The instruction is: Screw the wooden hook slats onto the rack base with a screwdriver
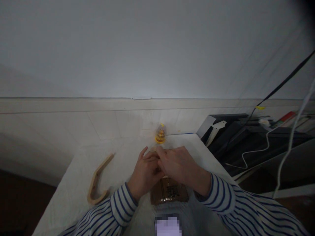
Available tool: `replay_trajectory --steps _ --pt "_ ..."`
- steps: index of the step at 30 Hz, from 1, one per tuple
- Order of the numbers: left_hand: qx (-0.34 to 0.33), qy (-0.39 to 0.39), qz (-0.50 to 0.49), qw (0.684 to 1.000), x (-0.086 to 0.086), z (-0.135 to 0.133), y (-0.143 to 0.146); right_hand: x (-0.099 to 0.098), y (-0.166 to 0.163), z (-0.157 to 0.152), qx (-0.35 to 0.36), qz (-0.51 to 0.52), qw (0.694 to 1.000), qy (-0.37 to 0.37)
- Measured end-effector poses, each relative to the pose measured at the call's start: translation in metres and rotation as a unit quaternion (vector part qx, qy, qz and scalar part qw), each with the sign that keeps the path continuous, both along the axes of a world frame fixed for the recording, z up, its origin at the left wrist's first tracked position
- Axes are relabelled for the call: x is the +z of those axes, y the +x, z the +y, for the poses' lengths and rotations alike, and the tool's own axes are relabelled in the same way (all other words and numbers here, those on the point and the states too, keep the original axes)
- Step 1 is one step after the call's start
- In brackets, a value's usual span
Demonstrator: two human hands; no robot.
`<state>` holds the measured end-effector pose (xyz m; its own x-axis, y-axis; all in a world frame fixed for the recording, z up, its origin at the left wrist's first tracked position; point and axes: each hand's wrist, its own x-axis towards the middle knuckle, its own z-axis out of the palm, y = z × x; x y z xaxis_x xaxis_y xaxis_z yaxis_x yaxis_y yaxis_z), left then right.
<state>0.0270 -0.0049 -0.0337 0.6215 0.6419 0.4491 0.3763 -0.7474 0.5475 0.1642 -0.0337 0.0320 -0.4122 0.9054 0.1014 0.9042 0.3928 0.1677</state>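
Observation:
Both hands meet over the middle of a white table [73,183]. My left hand [144,172] and my right hand [177,164] have their fingers curled together, touching each other around something small that the fingers hide. Beneath the wrists lies a brown cardboard packet [168,192] with dark print. Just beyond the fingertips stands a small yellow and clear toy-like object [160,133]. Both sleeves are white with blue stripes.
A curved wooden hook-shaped piece [97,182] lies on the table to the left. On the right, past the table edge, sit dark flat devices [246,137] with white and black cables [290,137]. A pale wall rises behind.

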Motion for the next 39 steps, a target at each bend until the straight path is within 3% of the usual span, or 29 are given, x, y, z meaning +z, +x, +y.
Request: replay_trajectory --steps 5,10,15,28,39 --pt "-0.011 -0.001 0.009 1.0 -0.001 0.001 0.001 0.005 0.007 0.001 0.02 0.009 1.0 -0.008" --pt "-0.009 -0.009 0.022 1.0 0.003 0.0 0.0 0.016 0.021 0.007 0.122 0.03 0.991 -0.048" --pt "-0.029 -0.021 0.034 0.999 0.002 0.001 -0.003 0.009 0.025 0.014 0.188 0.037 0.98 -0.06" --pt "-0.062 -0.025 0.066 0.996 0.009 0.001 -0.005 0.0 0.017 0.003 0.112 0.029 0.993 -0.014" --pt "-0.068 -0.03 0.079 0.994 0.008 0.002 -0.004 0.002 0.007 -0.001 0.044 0.015 0.999 -0.026"
